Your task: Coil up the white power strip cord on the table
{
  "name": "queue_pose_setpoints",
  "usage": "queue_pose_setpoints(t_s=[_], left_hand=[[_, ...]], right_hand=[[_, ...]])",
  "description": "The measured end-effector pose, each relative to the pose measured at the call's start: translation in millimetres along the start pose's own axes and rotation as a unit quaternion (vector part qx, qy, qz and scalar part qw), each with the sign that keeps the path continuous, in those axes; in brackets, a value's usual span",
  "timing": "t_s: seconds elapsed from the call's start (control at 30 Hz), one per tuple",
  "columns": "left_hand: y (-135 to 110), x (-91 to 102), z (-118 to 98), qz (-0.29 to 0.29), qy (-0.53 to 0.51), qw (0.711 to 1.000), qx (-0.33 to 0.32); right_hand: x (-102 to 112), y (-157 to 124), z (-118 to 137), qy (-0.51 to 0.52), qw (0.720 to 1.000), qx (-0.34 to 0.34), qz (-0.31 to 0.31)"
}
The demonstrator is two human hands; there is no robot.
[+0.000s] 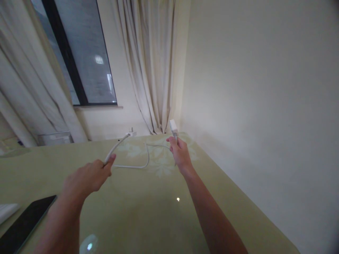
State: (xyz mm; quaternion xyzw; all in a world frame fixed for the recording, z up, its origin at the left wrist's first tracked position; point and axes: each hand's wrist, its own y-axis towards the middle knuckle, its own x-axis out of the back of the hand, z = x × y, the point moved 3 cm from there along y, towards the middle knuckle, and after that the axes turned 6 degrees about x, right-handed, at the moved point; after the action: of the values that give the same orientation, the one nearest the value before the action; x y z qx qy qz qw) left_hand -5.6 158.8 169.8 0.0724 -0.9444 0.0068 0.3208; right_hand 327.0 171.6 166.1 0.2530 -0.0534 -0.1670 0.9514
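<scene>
Left hand [91, 174] and right hand [181, 154] curl tightly around a white cable [132, 166].

At eight o'clock I see my left grip [91, 176] wrapped around a white cable [116, 146] tipped with a plug [131, 133]; at five, my right grip [181, 153] holds up a white block [173, 126]. A thin cord [132, 167] bends across the table [143, 208] between them.

At the table [132, 208] there are two hands [91, 176] [181, 154], one plug [131, 134], one block [173, 126] and one cord [132, 167]. On the table there are one device [28, 222] and one white thing [7, 211]. Behind the table there are two curtains [29, 77] [150, 70] and one window [82, 53].
</scene>
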Motion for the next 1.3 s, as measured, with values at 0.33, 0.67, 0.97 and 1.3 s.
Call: queue_pose_setpoints(t_s=[0.33,0.67,0.97,1.3], left_hand=[[-32,-68.2,-61,0.276,-0.237,0.931,-0.019],[-18,-38.9,-68,0.010,-0.468,0.871,-0.153],[-17,8.9,-34,-0.404,-0.216,0.874,-0.160],[-26,7.8,-48,-0.452,0.056,0.849,-0.267]], right_hand=[[-12,-10,6,-0.108,0.985,0.015,0.132],[7,0,12,-0.128,0.991,0.038,0.025],[6,-2,18,-0.125,0.991,0.039,0.029],[1,-5,14,-0.085,0.995,0.035,0.036]])
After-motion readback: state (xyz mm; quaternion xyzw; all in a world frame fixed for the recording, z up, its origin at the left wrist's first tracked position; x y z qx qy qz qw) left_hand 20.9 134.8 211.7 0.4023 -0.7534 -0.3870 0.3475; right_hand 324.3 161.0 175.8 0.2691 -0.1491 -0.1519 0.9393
